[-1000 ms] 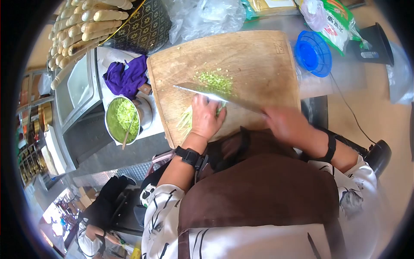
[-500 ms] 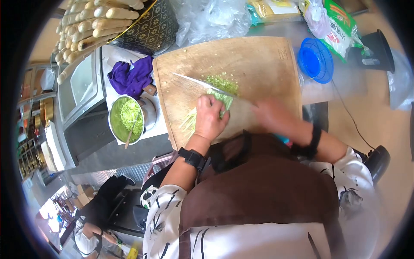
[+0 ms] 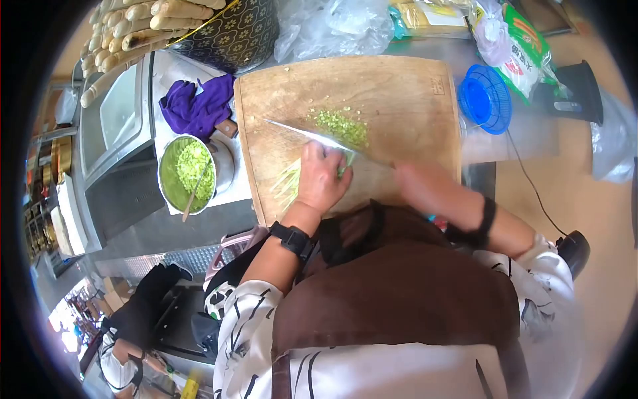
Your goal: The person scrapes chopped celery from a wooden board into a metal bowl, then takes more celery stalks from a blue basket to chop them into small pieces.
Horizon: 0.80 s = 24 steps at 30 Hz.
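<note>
My left hand (image 3: 323, 174) is closed, fingers curled, over a bundle of pale green vegetable stalks (image 3: 286, 185) lying on the wooden cutting board (image 3: 405, 93). My right hand (image 3: 420, 183), slightly blurred, is wrapped round the handle end of a long knife (image 3: 299, 130). The blade slants across the board, right against the knuckles of my left hand, its tip pointing up and left. Just beyond the blade lies a small heap of chopped green pieces (image 3: 340, 126). The cut ends of the stalks are partly hidden by blade and fingers.
Left of the board stand a metal pot (image 3: 224, 169) of chopped greens with a spoon (image 3: 191, 199) and a purple cloth (image 3: 196, 106). A blue plastic basket (image 3: 485, 100) sits right. Wooden-handled sticks (image 3: 133, 30) rise at upper left. Another person (image 3: 119, 352) is at lower left.
My right hand and the knife have shifted slightly, with the blade lying a little lower over the stalks. The whole view has tilted a little. Both grips stay the same.
</note>
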### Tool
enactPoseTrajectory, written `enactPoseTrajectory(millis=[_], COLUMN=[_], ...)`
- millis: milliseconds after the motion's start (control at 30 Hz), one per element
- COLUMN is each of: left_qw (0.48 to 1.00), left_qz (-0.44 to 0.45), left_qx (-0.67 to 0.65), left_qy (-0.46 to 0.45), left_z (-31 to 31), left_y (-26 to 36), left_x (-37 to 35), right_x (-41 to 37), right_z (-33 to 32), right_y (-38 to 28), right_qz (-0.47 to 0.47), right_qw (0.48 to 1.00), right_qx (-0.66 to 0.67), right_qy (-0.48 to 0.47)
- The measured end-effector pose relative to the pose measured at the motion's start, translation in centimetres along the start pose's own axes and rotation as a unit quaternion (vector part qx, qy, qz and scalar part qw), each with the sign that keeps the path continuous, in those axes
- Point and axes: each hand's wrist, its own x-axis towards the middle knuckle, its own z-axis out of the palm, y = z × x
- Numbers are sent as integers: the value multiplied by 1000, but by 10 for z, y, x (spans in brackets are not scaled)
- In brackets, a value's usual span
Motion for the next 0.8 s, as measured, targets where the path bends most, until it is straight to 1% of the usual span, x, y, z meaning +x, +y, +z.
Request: enactPoseTrajectory(millis=[33, 133, 233, 333, 433, 500, 567, 633, 667, 733, 800], left_qw=[1000, 1000, 1000, 999, 998, 999, 1000, 1000, 1000, 1000, 1000], left_qz=[-10, 12, 6, 27, 47, 39, 21, -2, -13, 3, 9], left_qx=[-7, -14, -10, 3, 27, 14, 14, 3, -2, -5, -8], left_qy=[-5, 21, 13, 29, 12, 18, 16, -3, -12, 8, 9], left_z=[0, 1, 0, 0, 7, 7, 0, -3, -4, -3, -3], left_y=[0, -1, 0, 0, -8, -8, -1, 2, 3, 2, 2], left_x=[1, 0, 1, 1, -1, -1, 0, 1, 1, 0, -6], right_x=[10, 27, 17, -14, -31, -29, -18, 5, 13, 28, 26], right_z=[7, 25, 22, -1, -19, -27, -22, 4, 13, 26, 34], right_y=[5, 9, 12, 0, -9, -15, -15, 1, 5, 10, 13], right_qz=[-8, -4, -23, -12, 1, 26, 32, 18, 2, -37, -32], right_qw=[1000, 998, 996, 998, 999, 999, 999, 999, 1000, 998, 997], right_qx=[6, 39, 40, 6, -26, -19, -15, -16, -13, -7, 24], right_qy=[0, 58, 75, 67, 22, -11, -29, -29, -5, 46, 71])
